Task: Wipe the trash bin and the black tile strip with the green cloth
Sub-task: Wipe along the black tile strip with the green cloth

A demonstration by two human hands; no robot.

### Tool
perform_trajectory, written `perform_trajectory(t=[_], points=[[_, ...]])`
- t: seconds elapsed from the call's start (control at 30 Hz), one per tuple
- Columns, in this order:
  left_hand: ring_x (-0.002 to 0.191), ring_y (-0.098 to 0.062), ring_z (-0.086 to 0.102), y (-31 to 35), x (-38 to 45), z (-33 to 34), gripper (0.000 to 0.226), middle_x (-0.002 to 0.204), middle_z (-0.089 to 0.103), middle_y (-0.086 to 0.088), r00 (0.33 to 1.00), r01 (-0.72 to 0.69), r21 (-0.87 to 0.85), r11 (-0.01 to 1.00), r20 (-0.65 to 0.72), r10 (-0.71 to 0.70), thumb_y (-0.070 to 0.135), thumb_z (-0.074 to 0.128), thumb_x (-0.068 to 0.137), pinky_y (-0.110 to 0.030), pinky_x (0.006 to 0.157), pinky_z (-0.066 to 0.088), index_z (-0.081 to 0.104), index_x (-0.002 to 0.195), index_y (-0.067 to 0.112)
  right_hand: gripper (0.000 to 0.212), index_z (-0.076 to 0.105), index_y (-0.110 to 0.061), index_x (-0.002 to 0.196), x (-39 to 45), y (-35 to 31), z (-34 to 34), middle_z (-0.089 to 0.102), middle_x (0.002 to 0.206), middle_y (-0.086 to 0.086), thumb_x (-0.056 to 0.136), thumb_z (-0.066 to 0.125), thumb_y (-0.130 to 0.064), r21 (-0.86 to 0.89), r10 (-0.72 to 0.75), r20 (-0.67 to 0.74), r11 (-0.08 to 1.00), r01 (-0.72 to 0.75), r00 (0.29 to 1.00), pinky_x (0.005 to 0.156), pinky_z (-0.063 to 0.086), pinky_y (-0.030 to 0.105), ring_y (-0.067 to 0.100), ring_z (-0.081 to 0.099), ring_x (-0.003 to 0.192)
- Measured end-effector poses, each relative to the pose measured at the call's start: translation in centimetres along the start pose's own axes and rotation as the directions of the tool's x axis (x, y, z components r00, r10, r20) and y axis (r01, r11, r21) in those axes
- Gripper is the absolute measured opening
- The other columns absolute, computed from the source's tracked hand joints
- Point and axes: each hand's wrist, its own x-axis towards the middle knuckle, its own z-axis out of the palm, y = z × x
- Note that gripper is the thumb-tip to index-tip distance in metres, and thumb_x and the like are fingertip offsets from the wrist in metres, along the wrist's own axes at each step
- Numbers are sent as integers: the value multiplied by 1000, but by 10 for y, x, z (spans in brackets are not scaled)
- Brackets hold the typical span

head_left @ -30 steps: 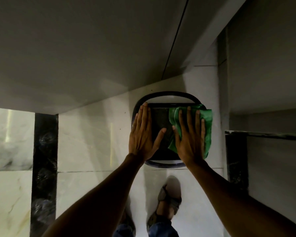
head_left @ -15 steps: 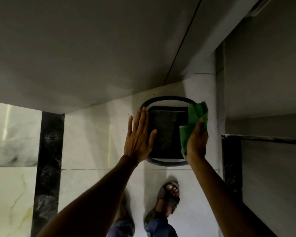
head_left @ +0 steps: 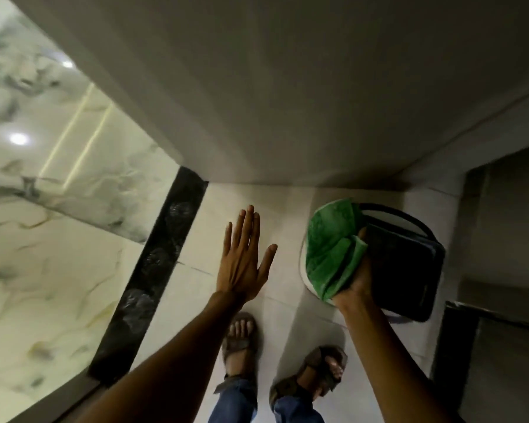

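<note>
A dark trash bin with a square black lid stands on the pale floor at the right, near the wall corner. My right hand grips the bunched green cloth, which hangs over the bin's left edge. My left hand is off the bin, fingers spread, held in the air to the bin's left with nothing in it. The black tile strip runs diagonally across the floor left of that hand.
A grey wall fills the top of the view. Glossy marble floor lies left of the strip. A dark door frame stands at the right. My two sandalled feet stand below the hands.
My left hand lifted off the bin lid and moved left. My right hand bunched the cloth and drew it to the bin's left edge. The view swung left and tilted.
</note>
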Motion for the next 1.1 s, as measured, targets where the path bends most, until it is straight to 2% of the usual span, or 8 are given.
perform_trajectory(t=[0.2,0.33,0.47,0.63,0.73,0.8,0.97,1.1], points=[[174,-21,-10,-89,-52,-25,83,187,-11,-5,972,215,-14,976,-91,-216,63,19,114,-49,142,-3,-2,177,14,79,61,-20,153,11,80,75,72,145,14,100,49,-77,-422,27,108,907,21,994,114,52,49,32,68,132],[174,-23,-8,-145,-94,-20,84,187,-7,-7,916,376,-64,924,-125,-381,63,23,114,-50,142,0,0,177,13,56,69,-36,136,14,140,112,73,141,1,100,52,-75,-689,-31,179,709,148,983,92,62,35,19,77,116],[174,-25,-7,-207,-144,-6,85,187,-6,-8,833,512,-137,848,-163,-529,61,31,113,-53,142,3,2,177,13,70,53,-33,159,36,213,134,65,152,0,103,48,-74,-825,10,314,498,267,949,115,53,43,17,68,124],[174,-22,-11,-293,-213,29,86,187,-9,-4,715,655,-178,734,-169,-679,63,30,112,-51,142,1,1,177,13,57,55,-24,157,70,318,142,70,128,-11,113,42,-57,-832,103,546,178,525,831,82,54,0,-17,67,102],[174,-22,-12,-336,-248,59,88,187,-10,-5,660,714,-176,678,-155,-735,67,21,110,-51,142,1,0,177,13,56,56,-17,156,92,377,137,68,112,-11,115,40,-52,-765,131,637,-11,644,760,69,48,-4,-11,64,89],[174,-22,-11,-359,-269,84,89,187,-9,-5,607,748,-202,632,-179,-775,67,21,110,-50,142,0,1,177,12,55,58,-14,153,106,415,130,73,104,-6,115,38,-50,-706,117,685,-140,695,719,68,49,1,-1,67,86],[174,-19,-12,-404,-303,158,91,187,-10,-3,476,812,-269,518,-208,-854,71,16,109,-48,142,-1,1,177,13,51,68,-6,132,148,499,102,75,122,20,116,39,-45,-486,90,823,-398,778,560,95,62,53,41,72,114],[174,-20,-11,-433,-321,219,88,188,-10,-3,438,826,-273,493,-241,-866,68,18,111,-50,142,1,1,177,14,60,46,-12,164,190,556,63,49,169,17,114,41,-46,-185,341,854,-507,842,393,132,30,61,38,36,163]])
